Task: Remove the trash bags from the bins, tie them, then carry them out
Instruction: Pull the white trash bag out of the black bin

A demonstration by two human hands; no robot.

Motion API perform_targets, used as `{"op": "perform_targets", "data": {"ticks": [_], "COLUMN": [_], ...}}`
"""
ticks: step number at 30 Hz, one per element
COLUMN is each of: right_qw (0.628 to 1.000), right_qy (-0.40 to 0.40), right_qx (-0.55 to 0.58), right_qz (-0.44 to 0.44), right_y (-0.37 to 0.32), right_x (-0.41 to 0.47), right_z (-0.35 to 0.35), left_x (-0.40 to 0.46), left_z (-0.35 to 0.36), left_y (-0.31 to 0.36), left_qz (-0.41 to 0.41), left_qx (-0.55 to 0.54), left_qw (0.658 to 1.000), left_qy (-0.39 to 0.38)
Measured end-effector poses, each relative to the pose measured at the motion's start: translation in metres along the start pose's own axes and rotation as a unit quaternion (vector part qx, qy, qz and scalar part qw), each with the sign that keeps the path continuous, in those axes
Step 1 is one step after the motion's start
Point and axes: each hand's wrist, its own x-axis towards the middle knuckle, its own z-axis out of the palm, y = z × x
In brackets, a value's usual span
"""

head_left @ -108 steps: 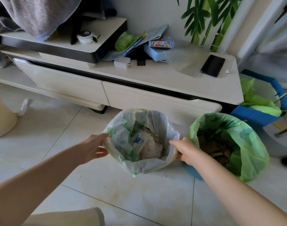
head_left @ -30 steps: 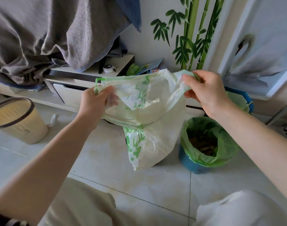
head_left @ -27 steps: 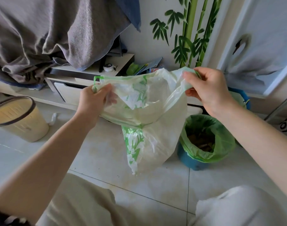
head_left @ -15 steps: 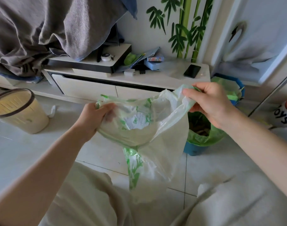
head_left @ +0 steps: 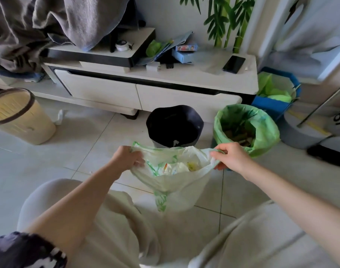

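A white trash bag with green print hangs open between my hands, above the floor and in front of my knees. My left hand grips its left rim and my right hand grips its right rim. Paper scraps show inside it. Just behind it stands a dark bin with no liner. To its right a blue bin holds a green trash bag with brown waste inside.
A low white TV cabinet runs along the wall, with a phone and boxes on top. A beige bin stands at the left. A blue box with green bags sits at the right, beside a grey stand base.
The white bag came up out of the dark bin, was held high, and now hangs lower and nearer my knees. The dark bin behind it has come into view.
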Motion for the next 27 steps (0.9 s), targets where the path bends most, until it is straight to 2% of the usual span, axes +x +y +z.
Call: {"op": "perform_targets", "data": {"ticks": [4,10,20,24,27], "right_qw": [0.999,0.997,0.987,0.985,0.987], "right_qy": [0.019,0.042,0.139,0.133,0.105], "right_qx": [0.008,-0.056,-0.081,-0.106,-0.121], "right_qz": [0.031,0.032,0.028,0.024,0.033], "right_y": [0.018,0.030,0.006,0.009,0.016], "right_x": [0.023,0.060,0.098,0.098,0.093], "right_z": [0.001,0.001,-0.008,-0.008,-0.005], "left_x": [0.025,0.053,0.082,0.081,0.077], "left_z": [0.001,0.003,-0.008,-0.010,-0.011], "left_y": [-0.003,0.004,0.028,0.027,0.020], "left_qz": [-0.019,-0.032,-0.032,-0.041,-0.060], "left_qx": [-0.030,-0.082,-0.140,-0.141,-0.095], "left_qw": [0.999,0.996,0.990,0.989,0.994], "left_qy": [0.013,0.013,0.015,0.018,0.015]}}
